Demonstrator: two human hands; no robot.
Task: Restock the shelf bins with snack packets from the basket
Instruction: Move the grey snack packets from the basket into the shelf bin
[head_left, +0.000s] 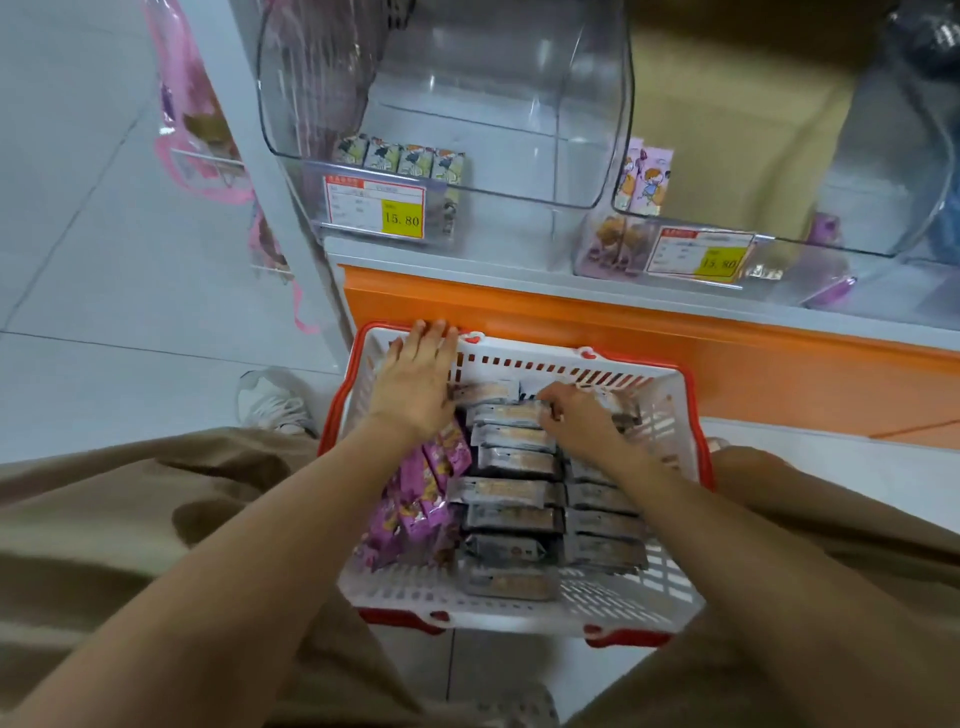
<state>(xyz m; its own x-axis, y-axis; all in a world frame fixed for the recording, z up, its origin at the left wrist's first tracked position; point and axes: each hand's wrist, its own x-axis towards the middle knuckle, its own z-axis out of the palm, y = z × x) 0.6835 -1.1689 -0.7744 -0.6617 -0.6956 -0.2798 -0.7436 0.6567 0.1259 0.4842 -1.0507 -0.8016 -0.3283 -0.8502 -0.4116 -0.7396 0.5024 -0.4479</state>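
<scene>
Grey packets lie in two rows down the middle of the white basket, with purple packets heaped along its left side. The left hand is spread flat at the far left corner, fingertips on the rim, seemingly steadying it. The right hand curls its fingers round the grey packets at the rows' far end. This looks like the picking-up step; next comes a lift to the clear bins on the shelf, both nearly bare.
</scene>
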